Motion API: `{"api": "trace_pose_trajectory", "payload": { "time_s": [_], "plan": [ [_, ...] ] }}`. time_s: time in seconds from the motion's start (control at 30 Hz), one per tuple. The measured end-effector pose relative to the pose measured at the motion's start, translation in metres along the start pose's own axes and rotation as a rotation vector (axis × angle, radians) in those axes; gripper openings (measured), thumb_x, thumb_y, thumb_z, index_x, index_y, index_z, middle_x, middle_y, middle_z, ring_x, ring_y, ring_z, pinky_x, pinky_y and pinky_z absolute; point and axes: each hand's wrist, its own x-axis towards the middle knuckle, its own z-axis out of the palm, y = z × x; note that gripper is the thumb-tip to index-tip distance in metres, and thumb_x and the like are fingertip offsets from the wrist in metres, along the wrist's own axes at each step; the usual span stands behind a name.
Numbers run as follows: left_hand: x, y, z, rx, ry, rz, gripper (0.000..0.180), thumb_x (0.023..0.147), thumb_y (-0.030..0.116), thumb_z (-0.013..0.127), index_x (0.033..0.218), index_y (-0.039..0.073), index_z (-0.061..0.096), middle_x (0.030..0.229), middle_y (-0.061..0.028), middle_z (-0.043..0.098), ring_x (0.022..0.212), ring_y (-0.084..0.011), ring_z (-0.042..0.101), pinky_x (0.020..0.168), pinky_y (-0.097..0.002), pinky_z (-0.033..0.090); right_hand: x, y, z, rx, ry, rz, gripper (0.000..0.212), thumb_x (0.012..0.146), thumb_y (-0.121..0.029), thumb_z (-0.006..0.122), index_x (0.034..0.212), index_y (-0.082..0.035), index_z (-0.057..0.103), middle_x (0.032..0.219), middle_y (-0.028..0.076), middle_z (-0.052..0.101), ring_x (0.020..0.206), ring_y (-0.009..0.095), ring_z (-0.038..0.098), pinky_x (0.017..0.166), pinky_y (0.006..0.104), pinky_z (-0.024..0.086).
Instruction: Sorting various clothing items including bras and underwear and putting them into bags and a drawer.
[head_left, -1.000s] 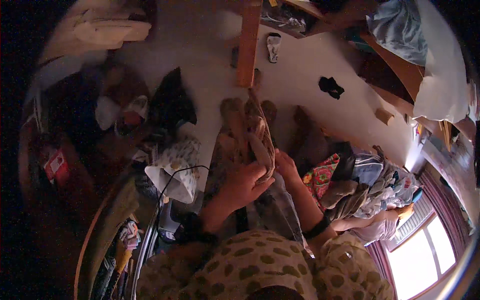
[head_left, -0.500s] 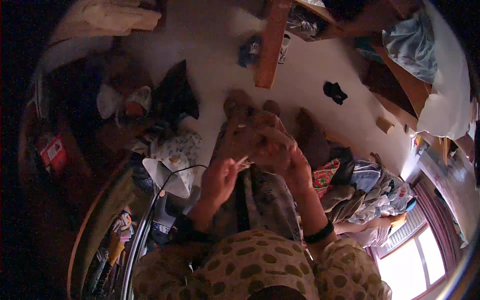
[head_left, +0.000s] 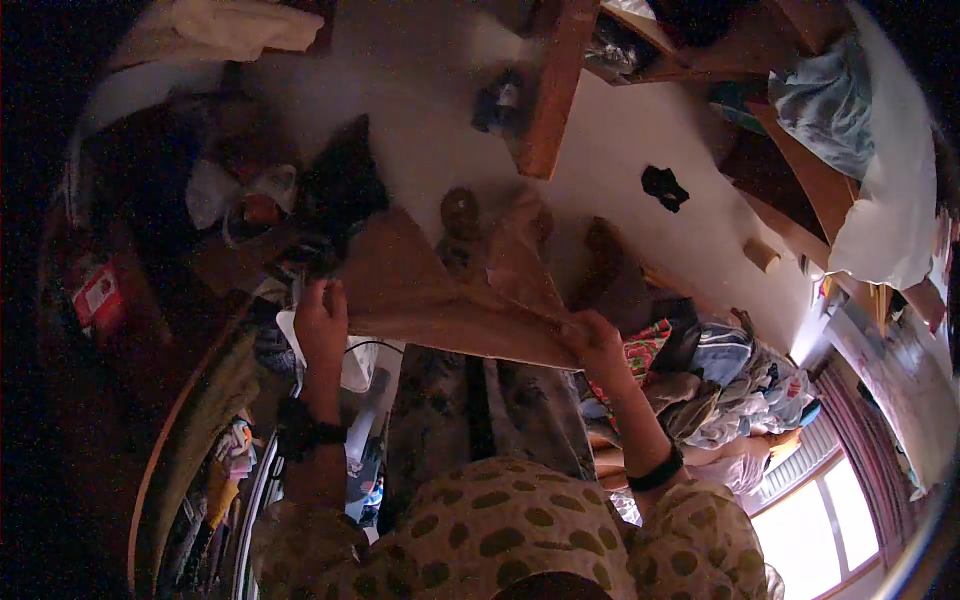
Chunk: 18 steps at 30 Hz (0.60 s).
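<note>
A brown cloth (head_left: pixel 455 322), perhaps a garment, is stretched in front of my legs, its near edge pulled almost straight. My left hand (head_left: pixel 323 318) pinches one corner of that edge. At the other end my right hand (head_left: pixel 598 345) grips the opposite corner, fingers closed. From the edge the cloth hangs away in loose folds, and its far part drops toward the floor. The dim light hides what kind of piece it is.
On the right lies a heap of clothes (head_left: pixel 745 385) near a bright window (head_left: pixel 830 520). A black item (head_left: pixel 664 188) lies on the pale floor, beyond which a wooden beam (head_left: pixel 550 130) juts in. To the left stands a white bin-like container (head_left: pixel 358 368).
My hands have moved apart, the left one going far to the left. The brown cloth, bunched between them before, is now spread wide with its near edge taut.
</note>
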Motion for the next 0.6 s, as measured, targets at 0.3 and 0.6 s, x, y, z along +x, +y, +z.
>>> {"api": "trace_pose_trajectory", "payload": {
  "time_s": [0.3, 0.6],
  "plan": [
    [-0.027, 0.043, 0.047, -0.006, -0.210, 0.481, 0.027, 0.073, 0.018, 0.056, 0.096, 0.005, 0.056, 0.091, -0.0181, 0.056, 0.081, -0.0360, 0.054, 0.069, -0.0426, 0.043, -0.023, -0.051, 0.046, 0.295, -0.113, -0.306, 0.017, 0.083, -0.015, 0.056, 0.093, -0.001, 0.057, 0.075, 0.003, 0.055, 0.073, 0.008, 0.050, 0.064, 0.0271, 0.043],
    [-0.077, 0.103, 0.050, -0.519, -0.619, 0.390, 0.032, 0.073, 0.019, 0.058, 0.101, 0.005, 0.054, 0.098, -0.0194, 0.054, 0.090, -0.0347, 0.051, 0.077, -0.0414, 0.040, -0.039, -0.099, 0.044, -0.080, -0.620, -0.396, 0.029, 0.081, -0.016, 0.056, 0.107, -0.002, 0.051, 0.085, 0.015, 0.060, 0.068, 0.020, 0.057, 0.060, 0.0334, 0.045]
  ]
}}
